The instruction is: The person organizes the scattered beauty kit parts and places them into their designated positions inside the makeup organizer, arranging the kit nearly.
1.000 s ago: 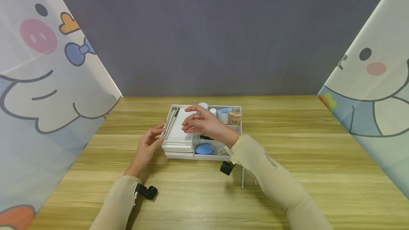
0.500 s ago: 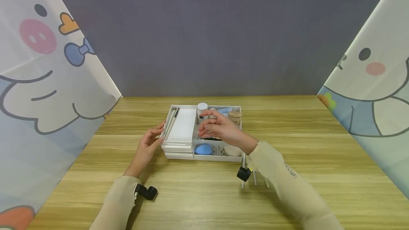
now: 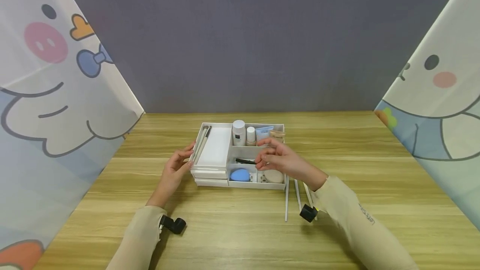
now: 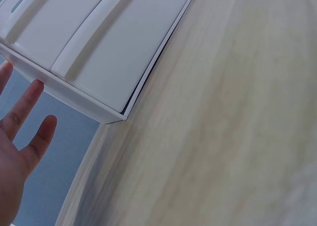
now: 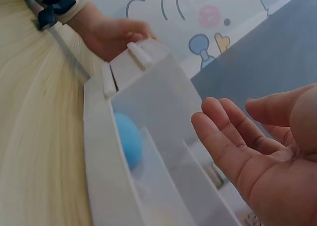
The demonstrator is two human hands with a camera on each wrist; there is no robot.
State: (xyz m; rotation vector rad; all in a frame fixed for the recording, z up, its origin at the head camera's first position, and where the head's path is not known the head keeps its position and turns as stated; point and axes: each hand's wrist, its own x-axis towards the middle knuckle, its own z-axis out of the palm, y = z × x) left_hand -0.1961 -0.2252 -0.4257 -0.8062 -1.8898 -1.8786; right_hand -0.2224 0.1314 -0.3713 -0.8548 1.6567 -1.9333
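Note:
A white desktop organizer (image 3: 214, 149) with two drawers (image 4: 124, 42) stands on the table. My left hand (image 3: 175, 170) rests against its left side, fingers spread and fairly straight. Two makeup brushes (image 3: 201, 146) lie in its long left tray. Over the right compartments hovers my right hand (image 3: 283, 161), its fingers loosely bent and nothing between them. Below it, a black pencil-like stick (image 3: 243, 161) lies in the middle compartment. A blue makeup sponge (image 3: 240, 175) and a beige puff (image 3: 273, 176) sit in the front ones.
At the organizer's back right stand a white bottle (image 3: 238, 134), a smaller white-capped bottle (image 3: 251, 136), a blue tube (image 3: 264, 132) and a beige tube (image 3: 277, 134). Thin pale sticks (image 3: 286, 201) lie on the table (image 3: 240, 228), partly under the right arm. A grey panel (image 3: 258, 45) rises behind.
My right hand has moved right, from over the left tray to over the right compartments, uncovering the bottles, the stick and the puff. My left hand has stayed at the organizer's side.

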